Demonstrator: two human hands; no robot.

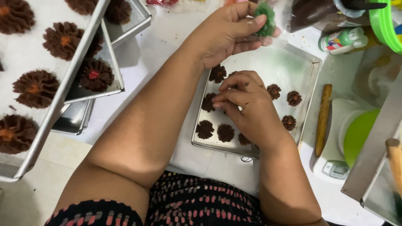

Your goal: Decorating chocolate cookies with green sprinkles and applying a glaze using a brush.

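The left hand (224, 33) is up above the far edge of the small baking tray (307, 98). Its thumb and fingers pinch a lump of green dough (265, 19). The right hand (247, 106) is low over the middle of the same tray. Its fingers are bunched tight, with the tips pressed together on a brown flower cookie, but the hand hides most of that cookie. I cannot tell if there is anything between the fingertips. More brown flower cookies (226, 132) sit in rows on the tray, and the hand covers some of them. Both arms reach forward from the body, the left one long and nearly straight, the right one bent at the wrist. The tray sits on the white table (167, 37).
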